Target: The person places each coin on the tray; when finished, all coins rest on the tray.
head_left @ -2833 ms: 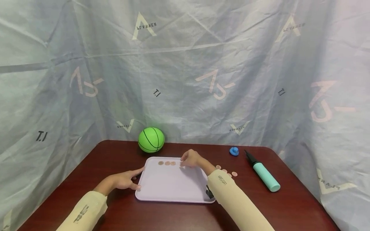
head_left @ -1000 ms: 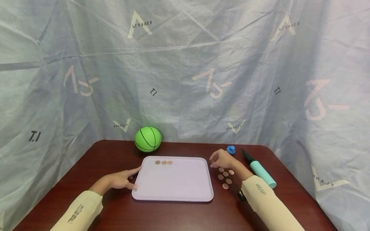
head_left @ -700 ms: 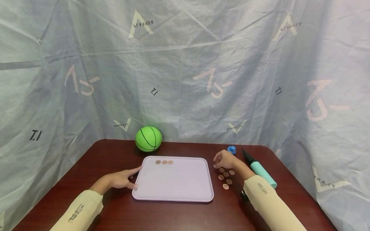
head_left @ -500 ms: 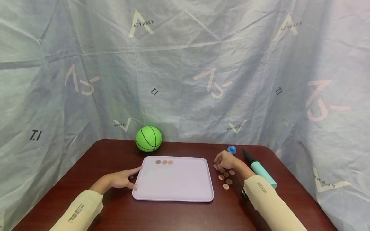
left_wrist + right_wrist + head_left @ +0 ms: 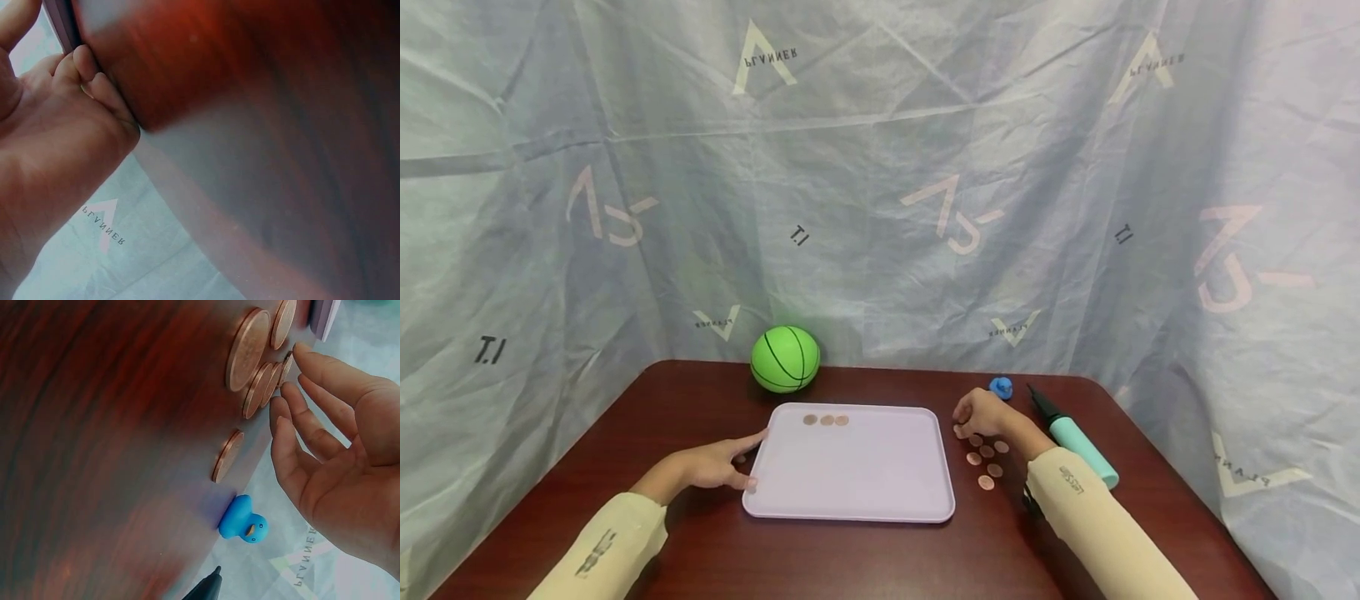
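Observation:
My left hand (image 5: 711, 465) lies at the left side of a pale lilac tray (image 5: 850, 475), its thumb tip on the rim and its index finger stretched along the edge. The left wrist view shows its other fingers bent beside the tray's side. Right of the tray, my right hand (image 5: 981, 414) pinches a copper coin (image 5: 286, 369) between thumb and index finger, low over the table. More loose copper coins (image 5: 987, 482) lie flat just below that hand. Three coins (image 5: 827, 420) sit in a row in the tray near its far rim.
A green ball with black lines (image 5: 785, 359) stands behind the tray. Beyond my right hand is a blue rubber duck (image 5: 1001, 387). A mint-green hand pump (image 5: 1084, 452) with a black nozzle lies right of my forearm on the dark red table (image 5: 865, 562).
My right hand has left the tray's far side and moved right to the loose coins, where it has stayed with small shifts. My left hand has kept its place at the tray.

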`<state>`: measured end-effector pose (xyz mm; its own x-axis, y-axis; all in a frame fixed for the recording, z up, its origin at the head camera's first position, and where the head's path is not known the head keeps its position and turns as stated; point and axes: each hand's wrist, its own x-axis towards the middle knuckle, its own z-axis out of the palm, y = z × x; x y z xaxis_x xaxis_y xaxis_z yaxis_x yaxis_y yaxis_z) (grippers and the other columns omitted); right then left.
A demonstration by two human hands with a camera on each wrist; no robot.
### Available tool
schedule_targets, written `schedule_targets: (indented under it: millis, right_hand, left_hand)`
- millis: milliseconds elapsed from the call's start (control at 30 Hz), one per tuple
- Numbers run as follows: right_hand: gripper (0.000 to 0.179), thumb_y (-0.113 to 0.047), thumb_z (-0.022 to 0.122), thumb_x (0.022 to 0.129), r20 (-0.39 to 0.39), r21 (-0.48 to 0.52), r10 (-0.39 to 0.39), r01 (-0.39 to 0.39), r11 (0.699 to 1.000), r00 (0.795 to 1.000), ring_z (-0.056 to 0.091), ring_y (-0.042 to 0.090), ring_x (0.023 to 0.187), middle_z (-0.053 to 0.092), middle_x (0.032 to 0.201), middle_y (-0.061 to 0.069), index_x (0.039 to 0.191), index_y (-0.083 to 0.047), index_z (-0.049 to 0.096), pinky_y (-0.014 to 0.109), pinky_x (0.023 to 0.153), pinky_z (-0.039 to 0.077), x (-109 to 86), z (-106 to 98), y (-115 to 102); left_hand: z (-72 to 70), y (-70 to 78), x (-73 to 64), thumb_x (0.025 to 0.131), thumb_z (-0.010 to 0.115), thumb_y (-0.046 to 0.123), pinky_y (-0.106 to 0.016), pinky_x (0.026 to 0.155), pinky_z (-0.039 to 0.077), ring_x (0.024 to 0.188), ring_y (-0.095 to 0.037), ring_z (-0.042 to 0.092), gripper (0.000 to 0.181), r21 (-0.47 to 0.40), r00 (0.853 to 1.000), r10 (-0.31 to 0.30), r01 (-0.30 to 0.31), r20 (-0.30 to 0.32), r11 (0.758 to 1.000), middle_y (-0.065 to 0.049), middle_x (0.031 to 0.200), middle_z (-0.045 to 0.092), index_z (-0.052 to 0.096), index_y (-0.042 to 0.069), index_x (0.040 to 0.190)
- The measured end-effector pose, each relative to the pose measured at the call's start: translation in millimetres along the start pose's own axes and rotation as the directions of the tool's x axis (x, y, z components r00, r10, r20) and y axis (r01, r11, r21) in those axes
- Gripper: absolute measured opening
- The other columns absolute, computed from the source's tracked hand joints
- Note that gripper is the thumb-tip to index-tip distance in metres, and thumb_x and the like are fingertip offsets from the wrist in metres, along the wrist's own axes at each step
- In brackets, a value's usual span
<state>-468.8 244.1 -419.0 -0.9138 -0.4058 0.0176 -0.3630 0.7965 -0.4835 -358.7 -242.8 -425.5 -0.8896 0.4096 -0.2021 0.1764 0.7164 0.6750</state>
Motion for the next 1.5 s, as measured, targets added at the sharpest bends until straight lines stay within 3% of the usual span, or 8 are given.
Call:
schedule_targets:
  millis: [500,867,1200,1500]
  right_hand:
    - [0.012,-0.004,0.08,0.081,0.006,0.016,0.014,-0.014,1.0,1.0,0.064,0.014,0.074,0.07,0.08,0.002,0.091,-0.003,0.073,0.037,0.073,0.055,-0.5,3.2,-0.9]
    - [0.016,-0.005,0.078,0.083,0.066,0.008,0.016,-0.017,1.0,0.998,0.062,0.015,0.073,0.066,0.081,0.001,0.096,-0.003,0.07,0.036,0.073,0.053,0.1,5.0,1.4]
    - [0.012,-0.003,0.074,0.085,0.111,0.053,-0.002,-0.004,0.999,0.994,0.063,0.018,0.062,0.067,0.078,0.001,0.095,-0.004,0.069,0.033,0.063,0.052,-2.1,3.5,1.1]
    - [0.023,0.008,0.071,0.077,0.16,0.096,-0.009,-0.006,0.995,0.987,0.061,0.019,0.064,0.065,0.08,0.005,0.097,-0.003,0.067,0.033,0.059,0.053,-4.4,-1.6,-3.2]
  left_hand:
    - [0.1,-1.7,-0.2,0.081,0.081,0.022,-0.061,0.107,0.032,0.132,-0.046,0.043,0.096,-0.002,1.0,-0.007,0.007,-0.006,1.0,-0.029,0.155,0.029,0.025,0.006,0.157]
    - [2.4,0.7,-2.1,0.081,0.081,0.02,-0.062,0.107,0.031,0.132,-0.047,0.042,0.096,-0.018,1.0,-0.011,0.011,0.0,1.0,-0.029,0.155,0.028,0.024,0.005,0.157]
    - [1.1,-0.2,-1.8,0.081,0.081,0.021,-0.061,0.108,0.031,0.133,-0.046,0.042,0.096,-0.01,1.0,0.014,-0.014,-0.003,1.0,-0.029,0.155,0.029,0.024,0.004,0.157]
    - [0.5,-0.7,-1.2,0.081,0.081,0.02,-0.061,0.108,0.03,0.133,-0.046,0.041,0.095,-0.019,1.0,0.018,-0.018,-0.007,1.0,-0.029,0.155,0.029,0.024,0.003,0.156]
